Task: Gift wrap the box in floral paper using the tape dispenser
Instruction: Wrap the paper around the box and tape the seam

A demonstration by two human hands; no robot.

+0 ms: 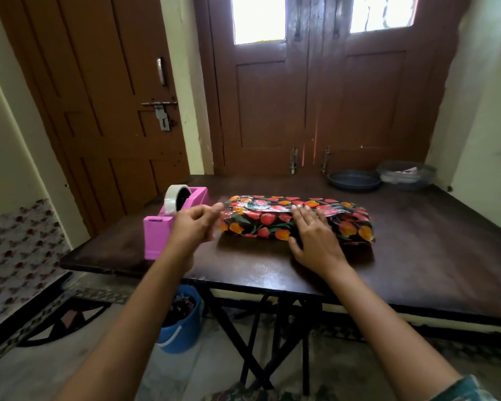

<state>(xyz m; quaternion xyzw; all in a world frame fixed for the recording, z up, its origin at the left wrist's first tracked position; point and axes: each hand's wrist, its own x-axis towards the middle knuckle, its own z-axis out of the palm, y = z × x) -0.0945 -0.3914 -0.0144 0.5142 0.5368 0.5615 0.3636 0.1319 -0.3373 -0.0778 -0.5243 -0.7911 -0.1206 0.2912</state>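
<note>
Two bare forearms reach up from the bottom edge. Below the table's near left edge a blue bucket (182,324) stands on the floor beside the black crossed legs. The dark brown folding table (417,256) carries everything else.

The left hand (193,227) hovers above the table just right of the pink tape dispenser (160,231). Its fingers are curled and pinched together on what looks like a clear tape strip (218,211), which is faint and blurred and runs toward the left end of the box. The dispenser sits at the table's left edge, close to the near left corner, with its tape roll (174,198) standing up in the far half.

The right hand (313,237) lies flat, with straight, spread fingers pressing on the near side and top of the box (261,219). The thumb points left, low near the tabletop. The box lies lengthwise across the middle of the table, nearer the near edge than the far one. It is covered in floral paper (356,227), black with red and orange tulips, and a glossy seam runs along its top.

At the far right corner a dark round plate (355,180) sits just beside a clear bowl (406,175); whether they touch cannot be told. Behind the far edge stands a brown double door (272,105), with a second brown door (99,117) to its left.
</note>
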